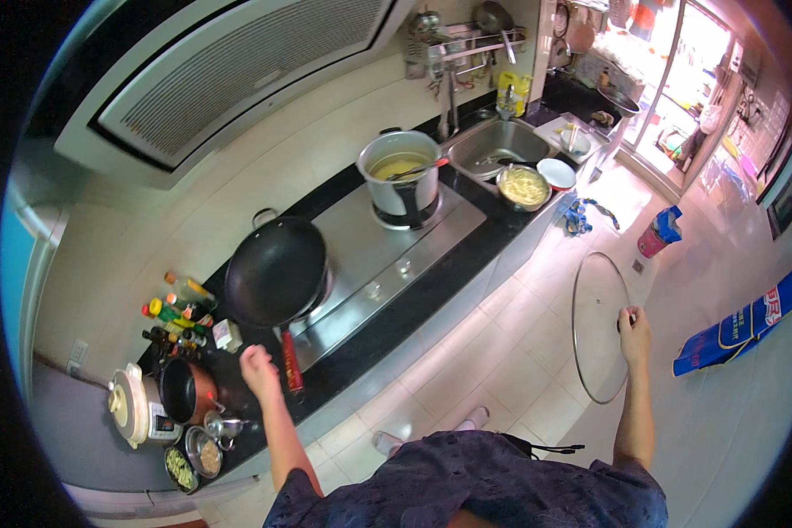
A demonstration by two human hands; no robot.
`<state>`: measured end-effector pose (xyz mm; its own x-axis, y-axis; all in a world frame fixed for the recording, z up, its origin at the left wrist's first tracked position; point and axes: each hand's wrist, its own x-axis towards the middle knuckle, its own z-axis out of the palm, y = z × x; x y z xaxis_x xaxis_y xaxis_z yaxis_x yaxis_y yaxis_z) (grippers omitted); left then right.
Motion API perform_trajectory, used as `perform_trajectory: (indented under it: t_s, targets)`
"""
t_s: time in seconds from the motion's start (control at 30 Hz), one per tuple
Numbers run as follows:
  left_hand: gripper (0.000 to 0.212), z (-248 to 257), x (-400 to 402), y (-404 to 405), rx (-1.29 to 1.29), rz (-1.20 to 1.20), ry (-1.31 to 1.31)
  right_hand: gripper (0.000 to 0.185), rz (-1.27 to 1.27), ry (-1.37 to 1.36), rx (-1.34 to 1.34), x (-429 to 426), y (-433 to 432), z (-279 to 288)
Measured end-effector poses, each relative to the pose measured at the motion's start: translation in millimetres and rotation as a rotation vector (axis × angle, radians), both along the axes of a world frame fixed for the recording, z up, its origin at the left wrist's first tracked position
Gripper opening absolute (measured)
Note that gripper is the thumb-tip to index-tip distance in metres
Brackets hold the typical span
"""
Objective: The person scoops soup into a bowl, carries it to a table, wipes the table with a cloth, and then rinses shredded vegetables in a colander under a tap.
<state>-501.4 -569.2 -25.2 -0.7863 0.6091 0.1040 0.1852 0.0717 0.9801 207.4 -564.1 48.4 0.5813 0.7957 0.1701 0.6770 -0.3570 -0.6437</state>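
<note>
My right hand (635,338) grips the knob of a large round glass lid (597,356), which hangs nearly on edge over the floor, right of the counter. My left hand (261,373) is above the counter, left of the red handle (292,362) of a black wok (277,270). Its fingers look curled; whether they are together or apart is unclear, and no held object shows. The wok sits uncovered on the left burner of the steel gas hob (363,264). On the right burner stands a tall pot (406,191) of yellowish liquid, with a red-handled utensil (419,169) across it.
Several sauce bottles (181,307), a copper-coloured saucepan (201,389) and an electric cooker (135,409) crowd the left end. Bowls of chopped food (208,455) sit near the edge. A bowl of pale strips (523,188) stands by the sink (495,148). A range hood (237,72) hangs above.
</note>
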Motion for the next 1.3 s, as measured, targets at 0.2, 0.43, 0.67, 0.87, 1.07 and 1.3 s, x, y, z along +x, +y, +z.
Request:
perform_trajectory:
  t_s: [0.2, 0.43, 0.67, 0.87, 1.07, 1.3]
  targets:
    - [0.015, 89.4, 134.1, -1.7, 0.221, -0.073, 0.11, 0.034, 0.116, -0.041, -0.008, 49.2, 82.3, 32.2]
    - [0.016, 47.8, 290.4, 94.7, 0.042, -0.584, -0.125, 0.029, 0.253, 0.034, 0.114, 85.6, 182.5, 44.6]
    - [0.023, 24.8, 414.3, 233.0, -0.08, -0.877, -0.317, 0.02, 0.397, 0.108, 0.195, 148.5, 278.5, 58.2]
    - [0.024, 60.6, 499.5, 418.5, -0.014, -1.027, -0.288, 0.019, 0.299, 0.006, 0.086, 191.7, 317.6, 114.0]
    - [0.025, -25.4, 585.9, 615.3, -0.192, -0.965, 0.161, 0.023, 0.175, -0.004, 0.063, 259.6, 360.9, 104.1]
    - [0.045, -62.4, 688.7, 704.3, -1.08, -0.782, 0.408, 0.021, 0.183, 0.109, 0.034, 378.7, 430.7, 66.6]
